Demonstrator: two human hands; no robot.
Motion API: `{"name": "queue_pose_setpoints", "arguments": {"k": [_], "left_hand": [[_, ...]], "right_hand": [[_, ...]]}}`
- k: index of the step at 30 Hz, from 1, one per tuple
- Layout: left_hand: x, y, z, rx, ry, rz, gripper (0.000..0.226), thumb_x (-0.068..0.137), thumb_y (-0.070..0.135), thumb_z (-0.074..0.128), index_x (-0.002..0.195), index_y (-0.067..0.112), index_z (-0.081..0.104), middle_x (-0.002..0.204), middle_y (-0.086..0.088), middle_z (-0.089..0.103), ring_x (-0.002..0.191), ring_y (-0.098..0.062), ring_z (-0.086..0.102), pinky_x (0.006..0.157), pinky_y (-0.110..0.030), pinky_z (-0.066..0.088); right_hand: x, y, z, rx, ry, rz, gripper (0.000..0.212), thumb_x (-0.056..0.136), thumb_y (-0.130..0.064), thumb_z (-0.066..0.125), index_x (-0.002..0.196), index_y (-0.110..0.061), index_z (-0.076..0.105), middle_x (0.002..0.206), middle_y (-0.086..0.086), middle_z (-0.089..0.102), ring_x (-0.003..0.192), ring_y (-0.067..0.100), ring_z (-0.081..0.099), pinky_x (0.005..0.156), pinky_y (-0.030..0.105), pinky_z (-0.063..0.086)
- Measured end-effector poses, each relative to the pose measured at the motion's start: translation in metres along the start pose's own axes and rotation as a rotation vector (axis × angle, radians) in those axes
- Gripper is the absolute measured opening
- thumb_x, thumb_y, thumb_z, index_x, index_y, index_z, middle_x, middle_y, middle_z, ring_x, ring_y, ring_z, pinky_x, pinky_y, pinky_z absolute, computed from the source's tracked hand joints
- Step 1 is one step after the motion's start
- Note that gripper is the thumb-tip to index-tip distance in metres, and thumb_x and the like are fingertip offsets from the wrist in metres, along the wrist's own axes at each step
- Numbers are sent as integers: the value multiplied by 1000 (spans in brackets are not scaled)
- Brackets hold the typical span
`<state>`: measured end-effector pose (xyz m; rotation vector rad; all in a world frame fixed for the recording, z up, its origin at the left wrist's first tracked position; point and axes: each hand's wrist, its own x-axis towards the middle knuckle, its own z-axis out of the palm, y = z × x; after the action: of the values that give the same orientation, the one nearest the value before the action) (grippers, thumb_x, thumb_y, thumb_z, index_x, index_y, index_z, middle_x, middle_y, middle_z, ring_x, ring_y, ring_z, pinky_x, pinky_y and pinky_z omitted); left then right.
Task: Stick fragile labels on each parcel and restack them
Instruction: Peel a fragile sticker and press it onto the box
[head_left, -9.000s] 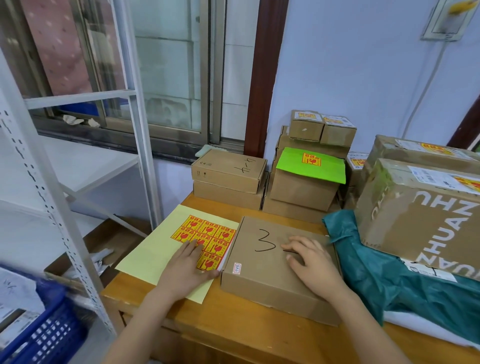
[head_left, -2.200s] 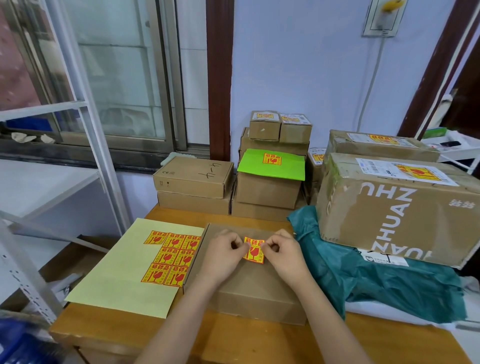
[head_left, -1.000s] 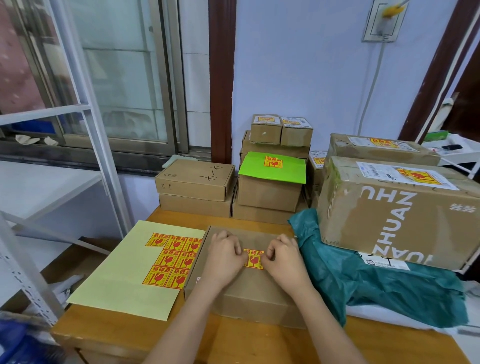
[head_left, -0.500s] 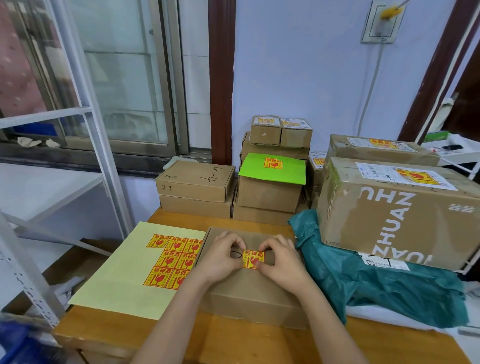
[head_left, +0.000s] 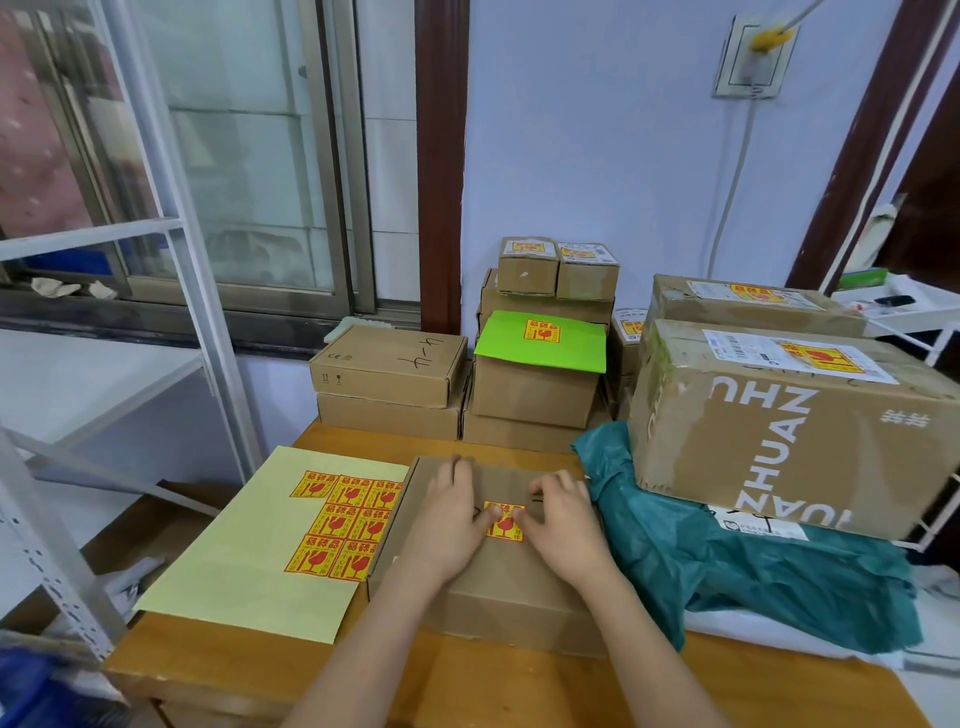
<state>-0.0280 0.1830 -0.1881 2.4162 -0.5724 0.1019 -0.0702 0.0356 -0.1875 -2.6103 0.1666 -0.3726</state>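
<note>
Both hands (head_left: 558, 525) apparently press label (head_left: 505, 521) onto parcel (head_left: 511, 587).

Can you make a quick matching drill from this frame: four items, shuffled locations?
Items:
1. pale yellow sticker sheet
2. bright green sheet with a fragile label
3. teal plastic mailer bag
4. red-and-yellow fragile label between the hands

Locations:
A. under the big ZHUAN-printed carton
B. on the flat brown box at the desk's front
C. flat on the wooden desk, left of that box
D. atop a brown box in the back stack

Pairs: 1-C, 2-D, 3-A, 4-B
</note>
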Motion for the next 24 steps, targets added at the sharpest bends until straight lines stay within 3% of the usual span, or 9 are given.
{"name": "queue_pose_setpoints", "arguments": {"k": [6,10,14,17,21,24], "left_hand": [[-4,5,-11,-130,20,-2,60,95,9,52,148,13,24,151,-4,27,135,-20,34,107,-30,34],[-10,-1,-21,-95,71,-14,61,92,14,59,145,11,31,147,-5,34,136,-20,32,108,-26,28],[-24,-20,-28,-2,116,-127,60,92,29,58,144,9,34,150,-5,34,138,-22,30,112,-31,28],[-36,-31,-33,-26,88,-222,65,91,39,57,144,11,33,144,-4,39,133,-22,36,107,-34,35],[-44,-41,-35,-188,49,-276,58,91,41,58,137,10,41,134,-5,49,122,-23,48,99,-34,45],[-49,-36,-35,-330,65,-287,47,93,30,57,134,10,43,126,-3,54,117,-24,52,87,-27,43]], "right_hand": [[-2,-2,-4,50,10,1,26,96,-7,46,120,-12,56,120,3,51,114,18,41,98,26,34],[-10,-2,-14,86,-34,-23,36,92,3,47,125,-10,55,123,5,53,117,19,46,101,25,36],[-32,-3,-20,85,-84,-90,39,94,-20,55,133,-19,49,131,-5,48,124,12,39,107,25,33],[-50,-2,-18,-16,-70,-93,42,95,-34,51,136,-25,45,139,-10,40,129,11,30,112,29,27],[-66,-2,-15,-66,10,8,48,98,-36,46,142,-21,38,151,-6,27,141,15,19,116,30,16],[-73,-2,-14,-9,45,93,53,98,-35,45,146,-16,31,158,-1,16,145,17,11,117,28,14]]}}
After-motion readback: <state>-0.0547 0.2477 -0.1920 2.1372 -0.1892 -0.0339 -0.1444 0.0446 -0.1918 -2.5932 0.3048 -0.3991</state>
